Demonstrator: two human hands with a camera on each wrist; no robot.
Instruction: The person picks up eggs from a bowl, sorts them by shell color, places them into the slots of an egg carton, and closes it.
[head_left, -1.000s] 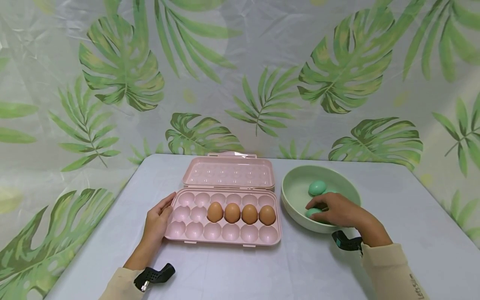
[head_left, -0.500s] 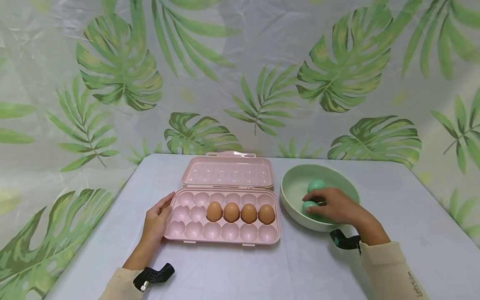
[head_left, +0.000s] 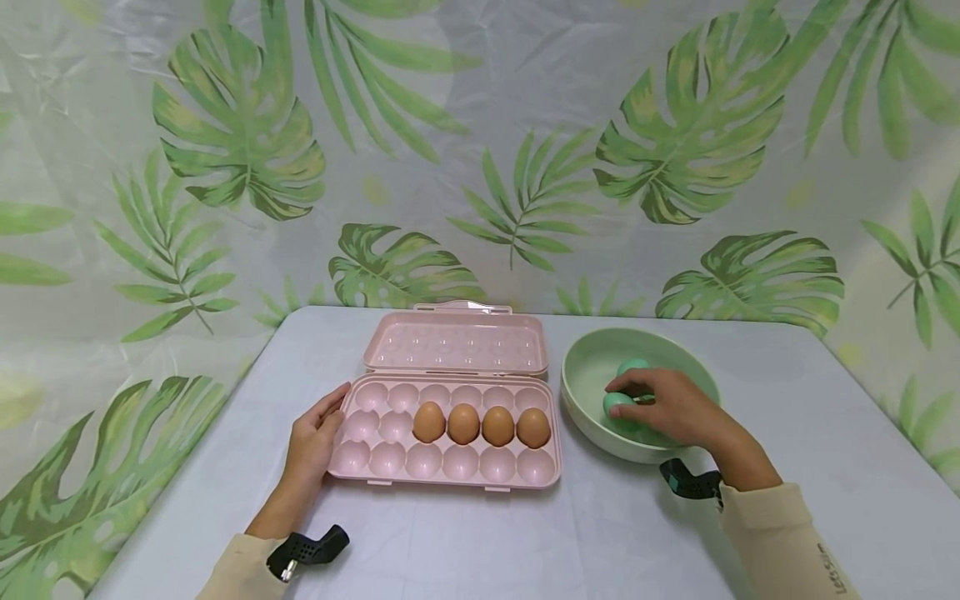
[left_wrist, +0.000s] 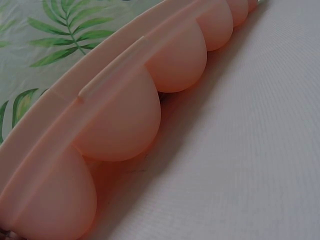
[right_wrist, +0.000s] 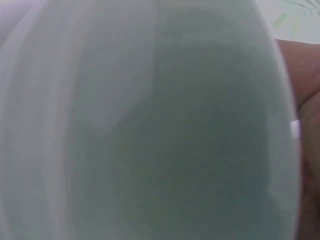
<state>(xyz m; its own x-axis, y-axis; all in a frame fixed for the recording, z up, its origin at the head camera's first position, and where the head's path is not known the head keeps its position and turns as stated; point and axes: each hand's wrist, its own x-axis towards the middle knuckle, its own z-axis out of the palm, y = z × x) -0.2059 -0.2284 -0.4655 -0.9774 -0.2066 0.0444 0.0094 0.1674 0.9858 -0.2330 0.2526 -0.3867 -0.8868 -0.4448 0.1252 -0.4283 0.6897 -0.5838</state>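
presently pinching a green egg [head_left: 615,404] between thumb and fingers of the right hand [head_left: 670,406], opened only about as wide as the egg. holding it inside the green bowl [head_left: 590,379], toward the left side; cannot tell whether lifted clear of the bottom. reaching in from the lower right in a beige sleeve [head_left: 772,525], bent over the near right rim, with knuckles up and fingers pointing left. partly covering a second green egg [head_left: 633,364] just beyond the fingers.

touching the left short side of the pink egg carton [head_left: 424,461] with the left hand [head_left: 312,439], with fingers and thumb set along the edge; cannot tell how tightly closed, being partly hidden. slanting up and to the right from the lower left, over the white table [head_left: 465,550].

just left of the bowl, that same carton, with lid [head_left: 457,343] folded back on the far side and four brown eggs [head_left: 463,424] in the rightmost cups of the middle row. from the right wrist, mostly blurred pale green.
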